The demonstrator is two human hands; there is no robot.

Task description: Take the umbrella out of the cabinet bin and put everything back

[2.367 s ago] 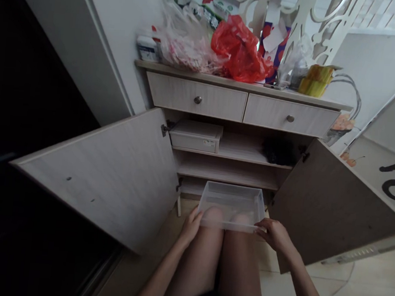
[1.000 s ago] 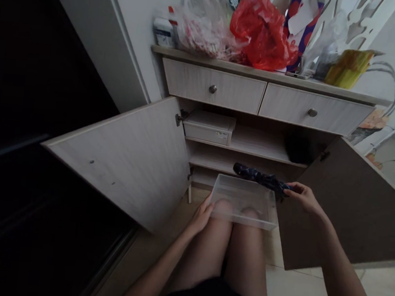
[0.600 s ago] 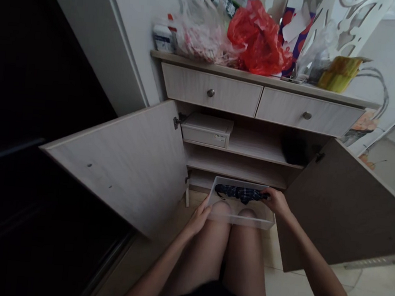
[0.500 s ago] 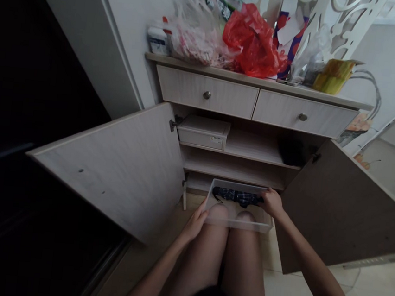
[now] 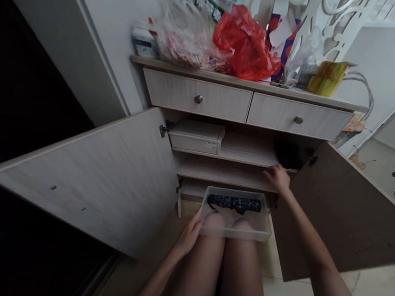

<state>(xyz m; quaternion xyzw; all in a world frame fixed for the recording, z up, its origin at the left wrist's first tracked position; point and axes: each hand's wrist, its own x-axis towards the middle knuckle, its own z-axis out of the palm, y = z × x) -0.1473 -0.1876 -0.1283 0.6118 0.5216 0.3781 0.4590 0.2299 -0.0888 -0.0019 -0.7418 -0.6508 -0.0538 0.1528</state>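
Observation:
A clear plastic bin [image 5: 262, 229] rests on my knees in front of an open cabinet. A folded dark plaid umbrella [image 5: 234, 203] lies across the far side of the bin. My left hand [image 5: 189, 235] grips the bin's near left corner. My right hand [image 5: 277, 177] is stretched toward the right end of the cabinet's upper shelf [image 5: 245, 157], empty, with its fingers loosely spread, close to a dark object [image 5: 288, 153] lying there.
The cabinet's left door [image 5: 86, 179] and right door [image 5: 345, 213] stand wide open. A white box [image 5: 196, 136] sits on the upper shelf's left. On the top [image 5: 341, 103] lie a red bag [image 5: 244, 43], clear bags [image 5: 185, 37] and a yellow packet [image 5: 325, 77]. Two drawers [image 5: 243, 107] are closed.
My right hand took the umbrella from the right, laid it in the bin, let go and rose toward the upper shelf. My left hand stayed on the bin.

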